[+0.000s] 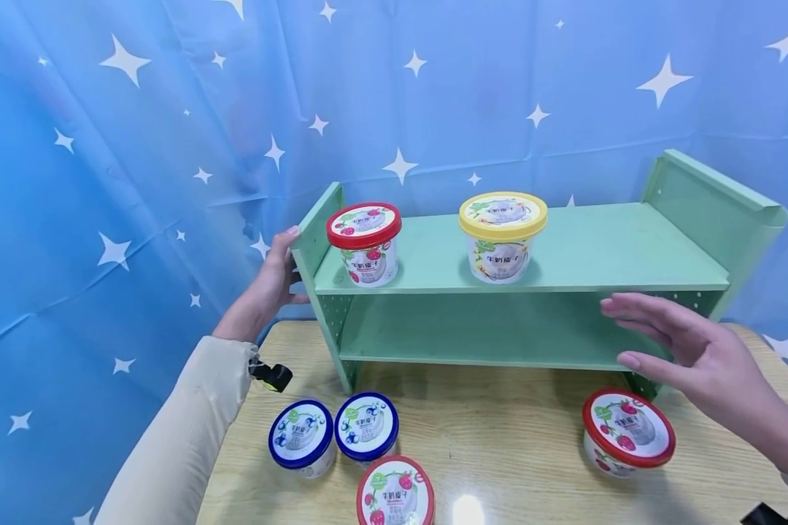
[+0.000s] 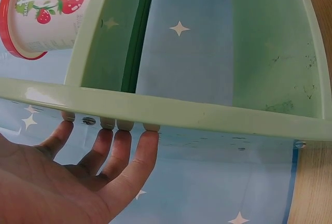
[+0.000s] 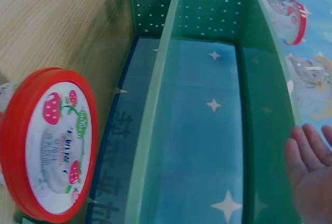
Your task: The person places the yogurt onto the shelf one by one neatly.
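Note:
A green two-tier shelf (image 1: 617, 248) stands on the table. My left hand (image 1: 269, 281) touches its left side panel from outside; in the left wrist view the fingertips (image 2: 148, 146) press on the panel with the fingers spread. On the upper tier stand a red-lidded strawberry tub (image 1: 368, 251), near the left end, and a yellow-lidded tub (image 1: 501, 248) by the middle. My right hand (image 1: 696, 350) holds nothing, its fingers extended in front of the shelf's right part. Below it, another red-lidded tub (image 1: 629, 430) sits on the table.
Two blue-lidded blueberry tubs (image 1: 300, 435) stand side by side on the wooden table (image 1: 499, 430), before the shelf's left end. A red-lidded tub (image 1: 396, 492) is nearer the front edge of view. A blue curtain (image 1: 433, 95) with white stars hangs behind.

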`<move>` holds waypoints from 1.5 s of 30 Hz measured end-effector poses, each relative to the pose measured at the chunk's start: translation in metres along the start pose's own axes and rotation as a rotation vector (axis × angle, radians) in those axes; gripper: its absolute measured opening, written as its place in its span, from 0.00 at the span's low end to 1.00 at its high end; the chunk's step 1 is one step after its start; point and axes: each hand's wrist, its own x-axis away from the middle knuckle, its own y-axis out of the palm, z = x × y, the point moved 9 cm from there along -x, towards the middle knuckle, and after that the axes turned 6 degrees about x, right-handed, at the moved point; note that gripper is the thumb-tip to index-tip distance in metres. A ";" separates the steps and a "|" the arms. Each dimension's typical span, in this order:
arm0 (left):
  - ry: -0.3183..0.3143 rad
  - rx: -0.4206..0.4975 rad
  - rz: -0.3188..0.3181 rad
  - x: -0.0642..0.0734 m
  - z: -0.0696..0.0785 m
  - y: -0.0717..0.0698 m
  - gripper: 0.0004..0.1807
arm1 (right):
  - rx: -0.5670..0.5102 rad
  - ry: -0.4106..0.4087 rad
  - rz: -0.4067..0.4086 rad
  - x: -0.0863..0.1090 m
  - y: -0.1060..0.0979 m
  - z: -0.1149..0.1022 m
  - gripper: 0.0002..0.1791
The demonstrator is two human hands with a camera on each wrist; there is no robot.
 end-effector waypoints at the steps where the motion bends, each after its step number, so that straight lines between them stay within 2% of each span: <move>1: 0.001 0.000 0.000 -0.001 0.000 0.001 0.44 | -0.010 0.000 0.000 0.001 0.000 0.001 0.36; 3: 0.001 0.000 0.000 -0.002 0.001 0.001 0.43 | -0.032 0.004 -0.003 0.004 -0.001 0.004 0.36; 10: -0.004 -0.002 0.005 -0.003 0.001 0.001 0.44 | 0.132 0.087 -0.004 0.017 -0.001 0.015 0.37; 18: -0.021 0.000 0.011 0.001 -0.005 -0.001 0.44 | 0.143 0.134 -0.010 0.030 -0.002 0.035 0.36; 32: -0.008 -0.006 0.004 0.000 -0.003 0.000 0.45 | 0.150 0.198 -0.008 0.057 0.000 0.075 0.38; 40: -0.008 -0.007 0.008 0.002 -0.004 -0.002 0.44 | 0.173 0.275 -0.053 0.073 0.002 0.099 0.39; 45: -0.010 0.003 0.002 0.000 -0.003 0.000 0.46 | 0.185 0.351 -0.068 0.082 0.000 0.114 0.39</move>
